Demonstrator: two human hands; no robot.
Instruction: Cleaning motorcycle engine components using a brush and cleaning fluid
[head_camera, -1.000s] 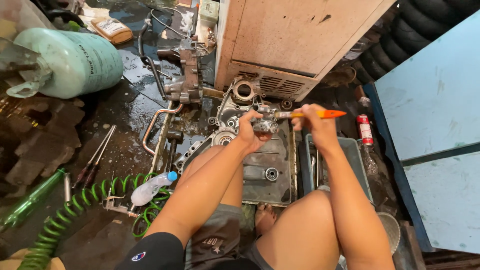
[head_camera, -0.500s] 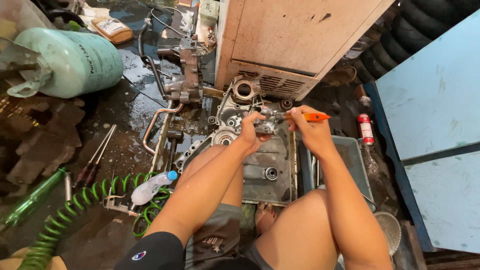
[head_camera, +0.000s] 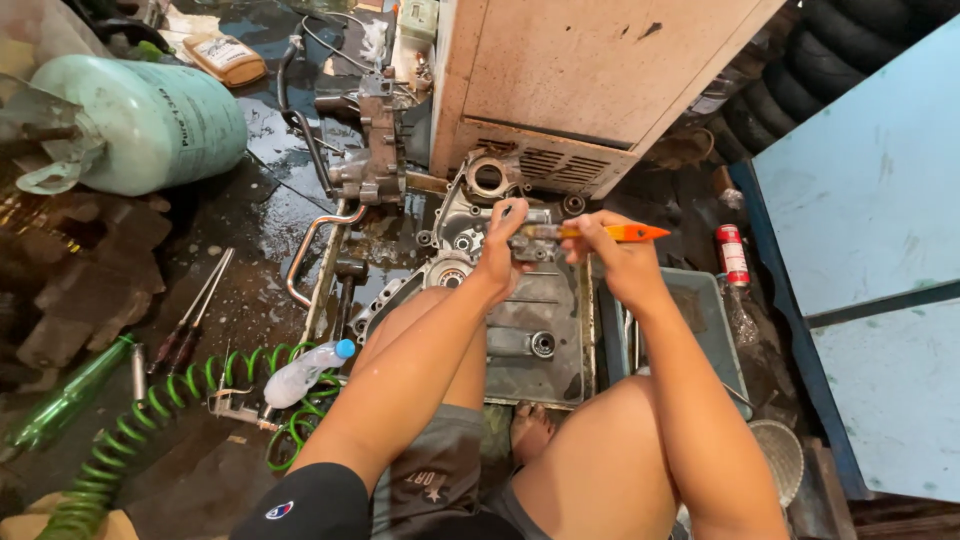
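Orange-handled screwdriver (head_camera: 610, 232) pinched in my right hand (head_camera: 615, 262), shaft running left into a small metal part (head_camera: 530, 240) that my left hand (head_camera: 500, 250) is clamped around. Both hands closed, almost touching, held just above the grey engine casing (head_camera: 530, 310) lying on the wet floor (head_camera: 250, 230) between my knees. Risk as I see it: everything looks oily, so the tip could slip off and jab my left fingers, or the part could drop into the casing's open bores. Green coiled hose (head_camera: 150, 410) and a plastic bottle (head_camera: 305, 372) sit off to my left, well apart.
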